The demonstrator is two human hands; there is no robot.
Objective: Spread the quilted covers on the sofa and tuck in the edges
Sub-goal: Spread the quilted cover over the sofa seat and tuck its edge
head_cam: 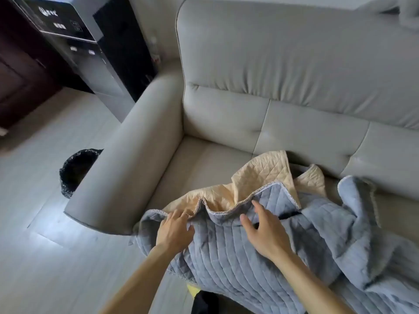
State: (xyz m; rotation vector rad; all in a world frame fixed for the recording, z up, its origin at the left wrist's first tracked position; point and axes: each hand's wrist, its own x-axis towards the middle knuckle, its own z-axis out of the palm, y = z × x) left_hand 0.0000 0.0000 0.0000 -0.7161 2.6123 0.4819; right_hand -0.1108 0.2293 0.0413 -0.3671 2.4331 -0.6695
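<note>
The cover (238, 268) lies bunched on the front of the sofa's seat (204, 164), toward the end with the armrest (127, 177). It is blue-grey and quilted on top, and its beige underside (267, 173) is turned up along the far edge in a wavy fold. The near part hangs over the front of the seat, while the right part is heaped in loose folds running off toward the edge of view. The left hand (175, 230) grips the trimmed hem at the cover's left corner; its fingers are curled over the edge and one of them wears a ring. The right hand (265, 232) is palm down over the blue side with fingers spread and straight. I can't tell whether it rests on the cloth or sits just above it. The two hands are near each other, with one ripple of hem between them. The sofa (294, 53) is pale grey-beige leather; its backrest is bare and so is the strip of seat beyond the cover. Just beside the armrest, on the outer side, stands a bin (74, 171) lined with a dark bag, partly hidden by the armrest. Further back stands a tall dark-and-silver appliance (74, 48), with a dark cabinet (18, 75) to its left. The floor (45, 245) is pale wood, with a bright patch of light in front of the armrest.
</note>
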